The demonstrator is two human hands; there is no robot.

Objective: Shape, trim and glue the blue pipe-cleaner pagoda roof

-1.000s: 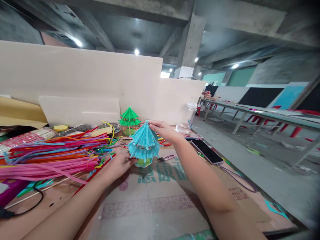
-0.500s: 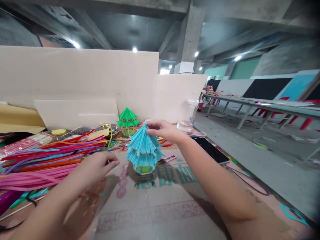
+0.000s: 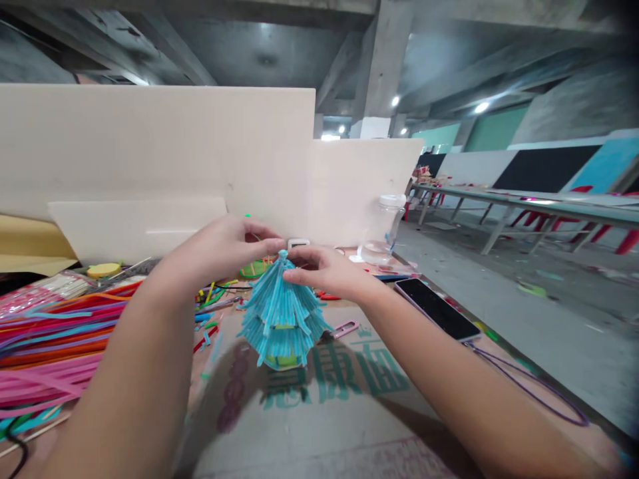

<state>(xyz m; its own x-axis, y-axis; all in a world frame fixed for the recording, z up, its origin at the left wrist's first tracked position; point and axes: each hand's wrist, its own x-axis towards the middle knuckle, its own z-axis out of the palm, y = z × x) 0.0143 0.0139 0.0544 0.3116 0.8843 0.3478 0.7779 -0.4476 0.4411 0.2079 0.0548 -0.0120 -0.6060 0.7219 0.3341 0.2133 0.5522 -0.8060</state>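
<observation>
A small blue pagoda model [image 3: 281,319] made of pipe cleaners stands on the cardboard-covered table [image 3: 339,406]. Both hands meet at its pointed top. My left hand [image 3: 227,247] has its fingers curled and pinched at the tip from the left. On the other side, my right hand [image 3: 324,269] pinches the same tip from the right. A green pagoda model [image 3: 253,269] sits behind, mostly hidden by my left hand.
A heap of coloured pipe cleaners [image 3: 54,339] fills the left side. A phone [image 3: 438,309] with a purple cable lies at the right, a clear jar [image 3: 382,229] behind it. White foam boards [image 3: 160,153] stand at the back. Small cut pieces lie near the model.
My left hand has risen from the table beside the model's base to the model's tip, joining my right hand there. The view has shifted slightly closer.
</observation>
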